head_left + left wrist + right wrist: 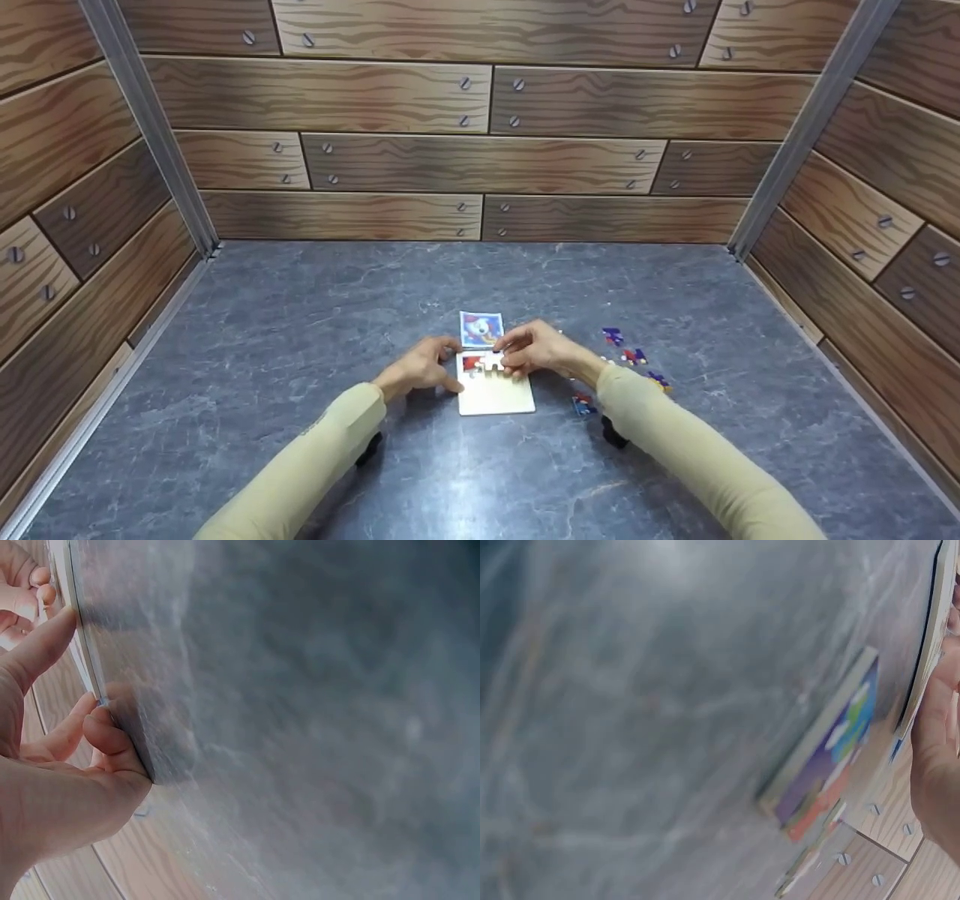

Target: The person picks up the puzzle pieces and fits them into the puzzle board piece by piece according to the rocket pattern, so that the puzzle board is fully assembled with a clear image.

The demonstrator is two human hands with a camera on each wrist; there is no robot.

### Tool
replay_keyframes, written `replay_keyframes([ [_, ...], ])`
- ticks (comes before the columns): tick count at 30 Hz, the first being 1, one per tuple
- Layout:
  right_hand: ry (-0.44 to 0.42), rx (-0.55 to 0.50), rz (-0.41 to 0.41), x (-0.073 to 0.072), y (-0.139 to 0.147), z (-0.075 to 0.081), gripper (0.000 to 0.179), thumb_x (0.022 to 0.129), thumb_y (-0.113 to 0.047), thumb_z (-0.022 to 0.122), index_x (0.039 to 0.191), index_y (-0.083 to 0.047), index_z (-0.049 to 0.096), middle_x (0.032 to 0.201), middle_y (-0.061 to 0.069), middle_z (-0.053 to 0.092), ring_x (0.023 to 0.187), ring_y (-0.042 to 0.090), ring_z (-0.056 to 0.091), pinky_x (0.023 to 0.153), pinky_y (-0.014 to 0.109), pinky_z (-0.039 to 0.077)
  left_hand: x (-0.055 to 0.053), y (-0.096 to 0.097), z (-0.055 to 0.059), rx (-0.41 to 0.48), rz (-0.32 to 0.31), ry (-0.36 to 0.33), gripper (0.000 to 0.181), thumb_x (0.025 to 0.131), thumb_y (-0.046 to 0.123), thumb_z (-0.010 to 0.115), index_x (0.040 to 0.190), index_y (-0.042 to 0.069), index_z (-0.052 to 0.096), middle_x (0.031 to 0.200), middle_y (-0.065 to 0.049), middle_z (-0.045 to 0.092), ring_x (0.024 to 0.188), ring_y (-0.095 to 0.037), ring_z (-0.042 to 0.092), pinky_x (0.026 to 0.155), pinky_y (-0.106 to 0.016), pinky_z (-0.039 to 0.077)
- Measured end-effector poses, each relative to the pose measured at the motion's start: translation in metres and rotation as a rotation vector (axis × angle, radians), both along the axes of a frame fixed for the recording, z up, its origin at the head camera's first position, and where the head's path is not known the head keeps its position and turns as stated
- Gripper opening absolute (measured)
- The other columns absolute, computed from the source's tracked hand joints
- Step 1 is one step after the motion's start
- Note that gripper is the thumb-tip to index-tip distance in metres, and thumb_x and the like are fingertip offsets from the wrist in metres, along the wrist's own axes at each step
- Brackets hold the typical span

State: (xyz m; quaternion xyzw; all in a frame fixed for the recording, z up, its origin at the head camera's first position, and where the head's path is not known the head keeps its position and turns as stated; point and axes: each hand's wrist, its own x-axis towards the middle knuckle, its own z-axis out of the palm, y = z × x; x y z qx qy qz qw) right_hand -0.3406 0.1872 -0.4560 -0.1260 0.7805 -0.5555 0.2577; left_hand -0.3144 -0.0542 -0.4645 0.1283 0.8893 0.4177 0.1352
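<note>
Pale puzzle board between both hands on grey table

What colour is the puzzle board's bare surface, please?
The board's bare surface is pale cream, clearest in the head view.

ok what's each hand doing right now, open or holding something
Left hand: open, thumb and fingers against the left side of the board.
Right hand: closed, pinching a puzzle piece.
</note>
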Motion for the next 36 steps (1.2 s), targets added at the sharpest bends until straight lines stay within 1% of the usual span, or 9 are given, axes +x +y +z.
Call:
replay_keyframes([
  [4, 0.005, 0.019, -0.016, 0.0, -0.002, 0.0, 0.029, 0.088, 0.009, 0.063, 0.117, 0.009, 0.065, 0.077, 0.007, 0.067, 0.069, 0.015, 0.066, 0.062, 0.027, 0.057, 0.0, 0.0, -0.001, 0.0, -0.008, 0.005, 0.06, 0.066, 0.005, 0.086, 0.122, 0.005, 0.062, 0.118, -0.019, 0.06, 0.109, -0.031, 0.054, 0.101, -0.047, 0.042],
  [9, 0.023, 0.065, -0.038, -0.001, -0.006, 0.001, 0.027, 0.087, 0.008, 0.065, 0.114, 0.006, 0.068, 0.077, 0.007, 0.067, 0.067, 0.014, 0.065, 0.06, 0.026, 0.057, -0.001, 0.0, 0.0, -0.019, 0.004, -0.018, 0.059, 0.069, 0.006, 0.086, 0.122, 0.008, 0.061, 0.121, -0.017, 0.06, 0.112, -0.031, 0.054, 0.101, -0.048, 0.042],
  [16, 0.041, 0.124, -0.034, -0.002, -0.01, 0.002, 0.026, 0.087, 0.005, 0.067, 0.112, 0.003, 0.07, 0.078, 0.008, 0.068, 0.066, 0.014, 0.065, 0.059, 0.026, 0.057, -0.001, 0.0, 0.001, -0.01, 0.003, -0.03, 0.058, 0.069, 0.007, 0.086, 0.123, 0.008, 0.062, 0.121, -0.018, 0.059, 0.113, -0.031, 0.054, 0.101, -0.048, 0.042],
  [25, 0.079, 0.147, -0.049, -0.001, -0.016, 0.002, 0.024, 0.085, 0.005, 0.068, 0.109, 0.005, 0.071, 0.072, 0.007, 0.067, 0.061, 0.012, 0.063, 0.055, 0.023, 0.055, -0.001, 0.0, 0.001, -0.012, 0.02, -0.053, 0.056, 0.07, 0.008, 0.086, 0.121, 0.011, 0.062, 0.123, -0.018, 0.058, 0.113, -0.031, 0.054, 0.1, -0.049, 0.043],
  [30, 0.094, 0.195, -0.062, -0.001, -0.019, 0.002, 0.022, 0.085, 0.004, 0.07, 0.106, 0.002, 0.073, 0.071, 0.007, 0.068, 0.06, 0.012, 0.063, 0.054, 0.023, 0.054, 0.0, -0.001, 0.0, 0.0, 0.01, -0.041, 0.058, 0.07, 0.007, 0.086, 0.123, 0.009, 0.062, 0.122, -0.02, 0.058, 0.113, -0.032, 0.054, 0.101, -0.049, 0.042],
  [36, 0.11, 0.225, -0.062, -0.001, -0.019, 0.002, 0.02, 0.085, 0.002, 0.071, 0.105, 0.002, 0.073, 0.069, 0.006, 0.066, 0.057, 0.011, 0.061, 0.051, 0.022, 0.052, 0.0, -0.001, -0.001, 0.006, -0.011, -0.006, 0.058, 0.067, 0.006, 0.086, 0.12, 0.007, 0.063, 0.119, -0.02, 0.059, 0.11, -0.032, 0.055, 0.099, -0.048, 0.043],
])
